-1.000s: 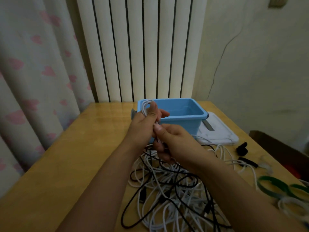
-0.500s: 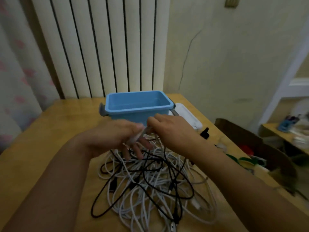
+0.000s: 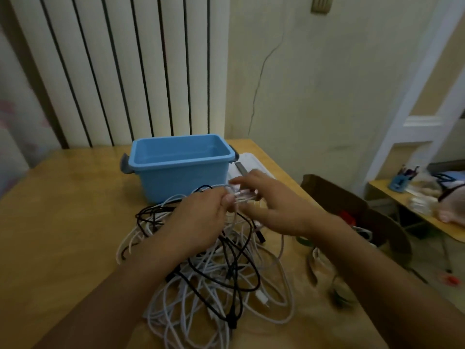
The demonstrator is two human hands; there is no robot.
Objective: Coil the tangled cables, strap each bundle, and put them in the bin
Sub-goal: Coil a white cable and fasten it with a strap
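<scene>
A tangled pile of white and black cables [image 3: 221, 275] lies on the wooden table [image 3: 63, 222] in front of me. Behind it stands an empty blue bin [image 3: 181, 162] with grey handles. My left hand [image 3: 201, 220] pinches a small white cable coil [image 3: 240, 195] above the pile. My right hand [image 3: 271, 207] holds the same coil from the right, fingers curled round its loops. The picture is blurred around the fingers.
A white lid [image 3: 254, 165] lies behind the bin to the right. Green and pale straps [image 3: 319, 263] lie near the table's right edge. A brown box [image 3: 364, 217] sits off that edge. A radiator [image 3: 120, 69] rises behind the table.
The view has swung right. Both hands have come down from in front of the bin to just above the pile, still on the white cable, and the bin's front now shows.
</scene>
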